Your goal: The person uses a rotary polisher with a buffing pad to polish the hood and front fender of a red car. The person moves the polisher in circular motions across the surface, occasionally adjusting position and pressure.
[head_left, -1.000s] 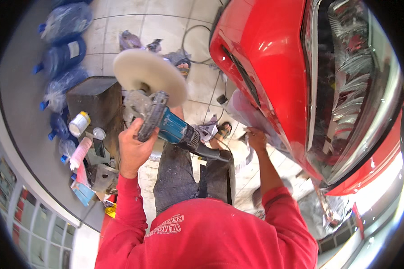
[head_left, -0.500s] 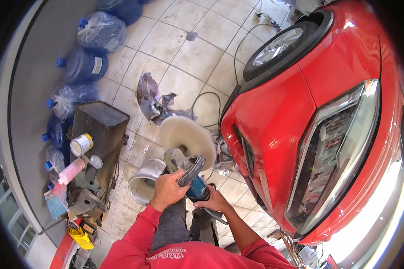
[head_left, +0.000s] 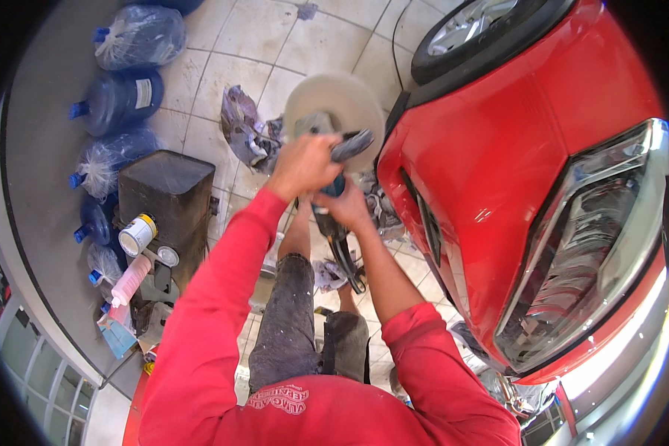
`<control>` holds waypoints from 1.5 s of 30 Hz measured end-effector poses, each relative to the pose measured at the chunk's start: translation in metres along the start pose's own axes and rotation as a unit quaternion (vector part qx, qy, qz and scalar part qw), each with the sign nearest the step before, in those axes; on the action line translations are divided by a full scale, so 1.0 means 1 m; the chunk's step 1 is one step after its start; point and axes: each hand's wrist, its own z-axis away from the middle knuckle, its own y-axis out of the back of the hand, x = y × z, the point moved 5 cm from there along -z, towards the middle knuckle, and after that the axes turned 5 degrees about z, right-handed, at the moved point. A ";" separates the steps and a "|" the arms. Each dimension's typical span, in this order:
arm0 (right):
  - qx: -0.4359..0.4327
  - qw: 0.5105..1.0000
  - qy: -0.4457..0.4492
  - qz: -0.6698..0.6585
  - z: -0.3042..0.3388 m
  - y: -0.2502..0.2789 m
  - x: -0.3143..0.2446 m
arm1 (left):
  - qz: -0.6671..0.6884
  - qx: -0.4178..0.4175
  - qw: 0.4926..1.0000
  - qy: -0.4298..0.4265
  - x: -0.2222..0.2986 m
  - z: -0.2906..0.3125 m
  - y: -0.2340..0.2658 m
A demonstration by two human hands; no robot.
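Note:
Both my hands hold a rotary polisher out in front of me. My left hand is closed around its front, beside the black loop handle. My right hand wraps the blue and black body, and the tail of the tool hangs back toward my legs. The round pale pad at the far end looks smeared, and its face is tilted partly toward me. To the right of the pad, apart from it, is the red car's front corner with its headlight.
Crumpled plastic and cloth lie on the tiled floor beyond my left arm. A dark box stands at left with a can and a pink bottle nearby. Blue water jugs line the wall. A black cord runs near the wheel.
My hands have carried the polisher forward, away from my body, with both arms stretched further. The view has shifted too. The bucket by my legs is now mostly hidden behind my left arm and leg.

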 end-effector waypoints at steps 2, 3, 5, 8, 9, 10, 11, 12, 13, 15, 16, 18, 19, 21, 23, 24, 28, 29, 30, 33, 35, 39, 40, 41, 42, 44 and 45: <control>-0.027 0.999 0.021 -0.003 -0.023 0.012 0.009 | -0.008 -0.022 0.999 -0.026 0.006 -0.030 -0.020; 0.039 0.999 0.020 0.008 -0.029 0.016 0.023 | -0.014 -0.037 0.999 -0.021 0.013 -0.036 -0.026; 0.024 0.999 0.032 -0.020 -0.029 0.022 0.049 | -0.004 -0.036 0.999 -0.011 0.017 -0.028 -0.049; -0.017 0.998 0.042 0.033 -0.013 0.039 0.087 | 0.042 0.006 0.999 0.030 0.013 0.005 -0.090; -0.033 0.996 0.046 0.065 -0.005 0.044 0.096 | 0.062 0.022 0.997 0.051 0.013 0.025 -0.103; -0.046 0.993 0.035 0.101 0.005 0.049 0.109 | 0.082 0.037 0.994 0.069 0.015 0.043 -0.115; -0.061 0.988 0.027 0.138 0.014 0.054 0.118 | 0.103 0.045 0.991 0.077 0.016 0.058 -0.126; -0.075 0.981 0.020 0.176 0.023 0.056 0.126 | 0.110 0.049 0.989 0.081 0.020 0.071 -0.138; -0.088 0.978 0.002 0.190 0.039 0.058 0.127 | 0.116 0.056 0.988 0.086 0.021 0.084 -0.152; -0.083 0.976 -0.015 0.199 0.058 0.061 0.156 | 0.158 0.052 0.983 0.084 0.021 0.104 -0.179; -0.079 0.975 -0.025 0.205 0.069 0.064 0.170 | 0.150 0.051 0.983 0.092 0.024 0.114 -0.193; -0.087 0.972 -0.039 0.213 0.090 0.073 0.197 | 0.136 0.049 0.983 0.109 0.032 0.133 -0.224; -0.088 0.973 -0.041 0.208 0.101 0.079 0.212 | 0.154 0.043 0.980 0.116 0.040 0.143 -0.239; -0.083 0.973 -0.030 0.214 0.122 0.089 0.248 | 0.149 0.045 0.980 0.127 0.057 0.163 -0.272; -0.087 0.974 -0.034 0.208 0.138 0.101 0.289 | 0.163 0.055 0.978 0.118 0.071 0.179 -0.307; -0.091 0.974 -0.036 0.205 0.147 0.108 0.308 | 0.168 0.043 0.978 0.115 0.078 0.188 -0.327; -0.082 0.975 -0.014 0.208 0.180 0.135 0.369 | 0.167 -0.003 0.981 0.100 0.112 0.212 -0.380; -0.089 0.980 -0.011 0.178 0.186 0.137 0.383 | 0.163 -0.015 0.982 0.095 0.121 0.217 -0.387; -0.096 0.984 -0.008 0.149 0.190 0.137 0.395 | 0.159 -0.019 0.983 0.088 0.126 0.219 -0.392; -0.089 0.991 0.030 0.094 0.187 0.128 0.387 | 0.146 -0.009 0.987 0.074 0.131 0.223 -0.394; -0.081 0.990 0.036 0.111 0.171 0.122 0.379 | 0.139 0.011 0.988 0.073 0.122 0.216 -0.377; -0.059 0.989 0.019 0.134 0.149 0.105 0.327 | 0.133 0.051 0.987 0.080 0.088 0.194 -0.327; -0.053 0.987 0.002 0.153 0.149 0.100 0.311 | 0.136 0.062 0.986 0.079 0.083 0.195 -0.316; -0.044 0.984 -0.018 0.172 0.152 0.098 0.300 | 0.145 0.061 0.984 0.079 0.082 0.199 -0.309; -0.030 0.982 -0.016 0.185 0.162 0.099 0.290 | 0.153 0.059 0.983 0.079 0.081 0.203 -0.302; 0.002 0.977 -0.009 0.213 0.187 0.102 0.271 | 0.166 0.062 0.982 0.065 0.084 0.210 -0.292; 0.021 0.978 0.004 0.207 0.200 0.105 0.265 | 0.172 0.062 0.982 0.052 0.090 0.217 -0.293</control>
